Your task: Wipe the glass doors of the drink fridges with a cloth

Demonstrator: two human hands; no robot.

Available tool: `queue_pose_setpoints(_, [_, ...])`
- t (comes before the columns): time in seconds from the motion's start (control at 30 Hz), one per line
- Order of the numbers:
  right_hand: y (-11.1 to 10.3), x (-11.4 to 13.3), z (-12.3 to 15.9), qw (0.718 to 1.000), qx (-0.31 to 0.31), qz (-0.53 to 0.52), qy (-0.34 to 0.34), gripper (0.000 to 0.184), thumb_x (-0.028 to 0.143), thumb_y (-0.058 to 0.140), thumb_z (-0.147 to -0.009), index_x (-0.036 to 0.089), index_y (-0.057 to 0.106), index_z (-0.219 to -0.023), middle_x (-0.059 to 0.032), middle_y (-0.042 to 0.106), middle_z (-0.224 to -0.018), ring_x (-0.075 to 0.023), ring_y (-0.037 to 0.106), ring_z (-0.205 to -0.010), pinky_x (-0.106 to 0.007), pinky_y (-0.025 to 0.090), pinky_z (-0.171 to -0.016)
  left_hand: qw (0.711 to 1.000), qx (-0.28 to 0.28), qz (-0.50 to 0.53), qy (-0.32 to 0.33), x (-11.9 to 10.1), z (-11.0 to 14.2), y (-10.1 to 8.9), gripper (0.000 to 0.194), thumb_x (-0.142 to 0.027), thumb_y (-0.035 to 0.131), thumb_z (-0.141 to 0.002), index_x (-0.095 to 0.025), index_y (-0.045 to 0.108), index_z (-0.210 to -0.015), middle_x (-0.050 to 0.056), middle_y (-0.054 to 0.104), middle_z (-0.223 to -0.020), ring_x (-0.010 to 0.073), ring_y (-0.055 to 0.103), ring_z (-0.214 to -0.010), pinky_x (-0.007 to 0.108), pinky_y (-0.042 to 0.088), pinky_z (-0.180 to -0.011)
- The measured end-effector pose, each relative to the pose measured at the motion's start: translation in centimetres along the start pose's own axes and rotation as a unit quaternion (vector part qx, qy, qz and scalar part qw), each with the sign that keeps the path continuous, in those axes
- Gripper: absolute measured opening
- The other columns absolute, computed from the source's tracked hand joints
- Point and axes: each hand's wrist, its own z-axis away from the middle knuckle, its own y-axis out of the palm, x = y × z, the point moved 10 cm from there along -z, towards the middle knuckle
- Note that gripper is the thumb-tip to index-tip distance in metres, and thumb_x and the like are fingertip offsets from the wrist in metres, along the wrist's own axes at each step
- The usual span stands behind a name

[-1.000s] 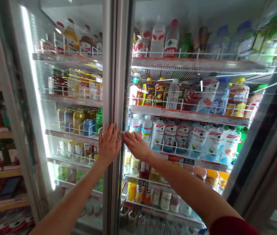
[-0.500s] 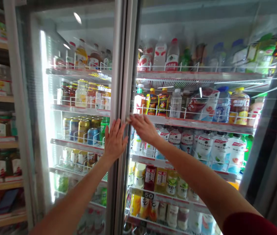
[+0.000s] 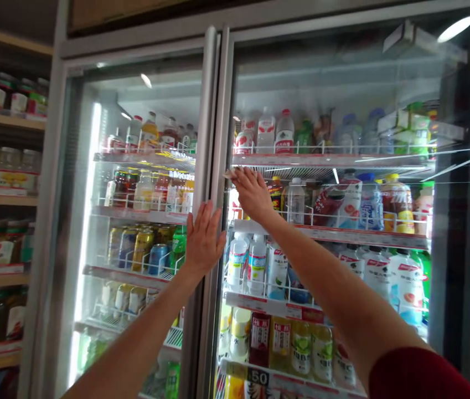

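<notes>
My left hand [image 3: 205,238] lies flat with its fingers stretched upward against the metal frame of the left glass door [image 3: 208,127]. Higher up, my right hand [image 3: 252,194] is pressed toward the edge of the right door's metal frame [image 3: 223,122], its fingers together. A small pale piece, like a folded cloth [image 3: 228,174], pokes out past those fingertips; the rest of it is covered by the hand. Behind the glass of both doors stand rows of bottles and cans, among them a green can [image 3: 179,244] near my left hand and a clear bottle [image 3: 295,199] near my right.
Wire-fronted cooler shelves [image 3: 330,162] carry many drinks. To the left, wooden shelves [image 3: 2,199] hold rows of jars [image 3: 6,244]. A bright light strip [image 3: 87,233] runs up inside the left cooler section. Light reflections lie on the glass.
The view has tilted upward, showing the cooler's top frame. My right hand has slid higher along the door frame with the pale piece, while my left hand stays flat on the frame.
</notes>
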Motion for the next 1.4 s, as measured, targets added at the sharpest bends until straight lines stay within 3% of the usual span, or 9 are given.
queue_pose_setpoints(0.2, [-0.4,0.5,1.6,0.994,0.044,0.009,-0.101,0.051,0.014,0.041,-0.083,0.02,0.038,-0.134,-0.0024,0.032,-0.145,-0.0211,0.019,-0.136,-0.045,0.015,-0.112,1.0,-0.005,0.008,0.016,-1.4,-2.3,0.7,0.056,-0.028,0.044,-0.085,-0.018,0.026,-0.138,0.013,0.028,-0.145,0.0245,0.021,-0.136,0.048,0.015,-0.111])
queue_pose_setpoints(0.4, [-5.3,-8.9,2.0,0.991,-0.004,0.07,0.111,0.055,0.017,0.04,-0.083,0.019,0.033,-0.137,-0.0046,0.024,-0.148,-0.0255,0.012,-0.138,-0.049,0.014,-0.111,0.998,-0.019,0.053,0.027,-4.5,-4.5,2.2,0.058,-0.027,0.044,-0.085,-0.019,0.023,-0.139,0.012,0.028,-0.145,0.0239,0.019,-0.137,0.048,0.015,-0.111])
queue_pose_setpoints(0.57, [-4.8,-7.3,8.5,0.994,0.069,0.066,-0.052,0.056,0.018,0.042,-0.083,0.025,0.033,-0.137,0.0008,0.028,-0.147,-0.0187,0.012,-0.138,-0.043,0.012,-0.113,0.997,-0.017,0.076,0.02,-7.0,-5.8,4.0,0.057,-0.027,0.043,-0.086,-0.019,0.024,-0.139,0.012,0.027,-0.146,0.0228,0.017,-0.137,0.046,0.014,-0.111])
queue_pose_setpoints(0.67, [-9.1,-14.7,10.8,0.993,-0.002,0.099,0.066,0.049,0.02,0.039,-0.084,0.022,0.039,-0.134,-0.0026,0.03,-0.146,-0.0215,0.016,-0.137,-0.047,0.016,-0.111,0.997,-0.01,0.081,0.018,-8.2,-6.1,5.2,0.056,-0.028,0.043,-0.085,-0.018,0.026,-0.138,0.012,0.027,-0.146,0.023,0.017,-0.137,0.046,0.015,-0.111])
queue_pose_setpoints(0.8, [-15.5,-24.0,14.3,0.933,-0.178,0.127,0.287,0.045,0.024,0.032,-0.088,0.017,0.043,-0.131,-0.0102,0.032,-0.144,-0.0268,0.021,-0.135,-0.055,0.02,-0.106,0.996,-0.014,0.086,0.012,-9.7,-6.7,6.3,0.055,-0.03,0.043,-0.085,-0.019,0.029,-0.137,0.012,0.028,-0.145,0.0239,0.02,-0.136,0.048,0.016,-0.111])
queue_pose_setpoints(0.97, [-11.8,-18.5,15.2,0.991,-0.054,0.099,0.069,0.049,0.02,0.038,-0.086,0.025,0.038,-0.134,-0.0018,0.034,-0.144,-0.0204,0.018,-0.137,-0.047,0.022,-0.109,0.992,-0.021,0.121,0.01,-13.4,-8.6,8.2,0.053,-0.032,0.043,-0.085,-0.02,0.033,-0.136,0.01,0.029,-0.145,0.0249,0.022,-0.136,0.049,0.013,-0.112])
queue_pose_setpoints(1.03, [-11.9,-19.6,16.5,0.993,-0.009,0.113,0.046,0.049,0.022,0.037,-0.086,0.026,0.037,-0.135,-0.0005,0.032,-0.145,-0.02,0.017,-0.137,-0.046,0.02,-0.11,0.991,-0.024,0.128,0.013,-14.9,-9.3,9.0,0.052,-0.032,0.043,-0.085,-0.02,0.035,-0.134,0.01,0.031,-0.144,0.025,0.023,-0.135,0.05,0.013,-0.112])
queue_pose_setpoints(1.23, [-20.8,-33.3,21.4,0.909,-0.159,0.175,0.343,0.048,0.026,0.03,-0.088,0.015,0.038,-0.134,-0.0114,0.028,-0.145,-0.027,0.018,-0.136,-0.054,0.021,-0.106,0.992,-0.047,0.115,0.012,-18.4,-10.3,10.2,0.05,-0.03,0.044,-0.085,-0.018,0.037,-0.132,0.012,0.035,-0.141,0.0258,0.025,-0.134,0.051,0.015,-0.111])
queue_pose_setpoints(1.4, [-16.8,-27.3,18.9,0.966,-0.124,0.033,0.226,0.054,0.028,0.02,-0.092,0.023,0.006,-0.144,-0.0063,0.029,-0.146,-0.0189,0.019,-0.137,-0.046,0.026,-0.107,0.968,-0.074,0.229,0.076,-26.8,-12.2,9.4,0.047,-0.024,0.033,-0.089,-0.016,0.03,-0.135,0.011,0.034,-0.142,0.0189,0.024,-0.135,0.042,0.023,-0.111])
